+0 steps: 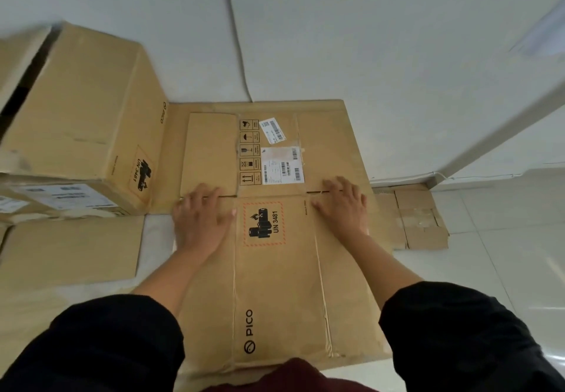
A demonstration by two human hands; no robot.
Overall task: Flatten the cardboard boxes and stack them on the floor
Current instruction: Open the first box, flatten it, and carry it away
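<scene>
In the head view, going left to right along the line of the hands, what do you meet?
Unflattened box → left hand → UN 3481 label → right hand → small flattened cardboard.

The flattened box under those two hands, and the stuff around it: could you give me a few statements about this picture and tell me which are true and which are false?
1. Both hands, left hand and right hand, press flat on the flattened box. True.
2. The flattened box bears a UN 3481 label. True.
3. The box on the left is already flattened. False: it still stands as a full box.
4. The right hand holds a knife. False: it holds nothing; its fingers lie spread on the cardboard.
5. White shipping labels lie beyond the hands. True.
</scene>
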